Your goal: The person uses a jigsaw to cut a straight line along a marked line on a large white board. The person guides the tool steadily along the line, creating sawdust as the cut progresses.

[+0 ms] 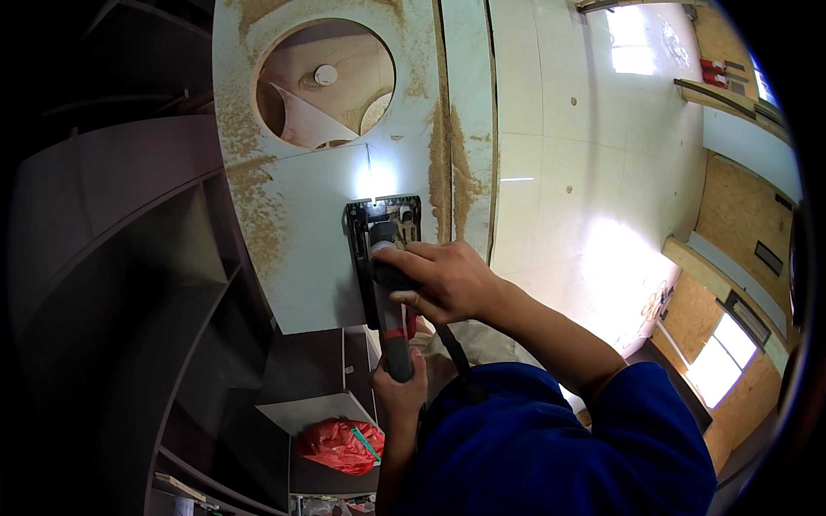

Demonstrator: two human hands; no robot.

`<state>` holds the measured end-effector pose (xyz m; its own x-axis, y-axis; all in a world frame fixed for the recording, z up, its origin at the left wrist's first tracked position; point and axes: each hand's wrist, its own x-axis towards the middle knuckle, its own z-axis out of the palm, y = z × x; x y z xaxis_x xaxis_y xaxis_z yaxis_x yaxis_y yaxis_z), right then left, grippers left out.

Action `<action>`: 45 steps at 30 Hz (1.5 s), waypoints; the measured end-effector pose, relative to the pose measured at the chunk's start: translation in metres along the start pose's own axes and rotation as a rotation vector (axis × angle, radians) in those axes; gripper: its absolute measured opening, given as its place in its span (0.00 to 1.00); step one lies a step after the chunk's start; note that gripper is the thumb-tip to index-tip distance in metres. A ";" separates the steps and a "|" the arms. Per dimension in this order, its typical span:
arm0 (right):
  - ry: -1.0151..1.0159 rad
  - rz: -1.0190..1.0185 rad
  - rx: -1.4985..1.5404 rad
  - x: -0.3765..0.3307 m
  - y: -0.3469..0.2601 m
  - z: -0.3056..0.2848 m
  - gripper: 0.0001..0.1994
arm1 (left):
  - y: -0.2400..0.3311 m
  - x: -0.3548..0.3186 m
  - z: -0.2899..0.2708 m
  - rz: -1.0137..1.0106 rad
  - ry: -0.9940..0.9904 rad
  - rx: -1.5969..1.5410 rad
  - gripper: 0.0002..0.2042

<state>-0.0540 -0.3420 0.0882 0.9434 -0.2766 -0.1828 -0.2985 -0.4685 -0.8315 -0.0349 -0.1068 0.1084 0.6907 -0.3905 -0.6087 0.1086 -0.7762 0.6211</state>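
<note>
Head view, looking down my arms: the largest element is the pale laminated panel (318,232), smooth-faced and dusted with coarse tan sawdust along its left margin and right seam. Beyond it lies the glossy light floor (585,172); at left stand dark matte shelves (129,258). A round hole (325,83) is already cut through the panel's upper part, its edge clean, with raw wood showing through it; below it a thin straight line runs down to my jigsaw (385,249), so I judge one cut finished and a straight one in progress. The saw's black rectangular base sits flat on the panel, its lamp glaring on the surface. My right hand (447,279) clasps the saw's top; my left hand (397,387) is clenched around the grey rear handle. Smallest, a crumpled red bag (340,447) lies on a lower shelf.
</note>
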 end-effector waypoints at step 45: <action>0.016 -0.016 0.011 0.011 0.006 -0.009 0.31 | 0.014 0.011 0.000 0.022 -0.012 -0.041 0.10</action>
<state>-0.0468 -0.3554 0.0863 0.9456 -0.2824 -0.1617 -0.2821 -0.4635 -0.8400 -0.0263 -0.1223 0.1105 0.6844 -0.4135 -0.6005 0.1227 -0.7466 0.6539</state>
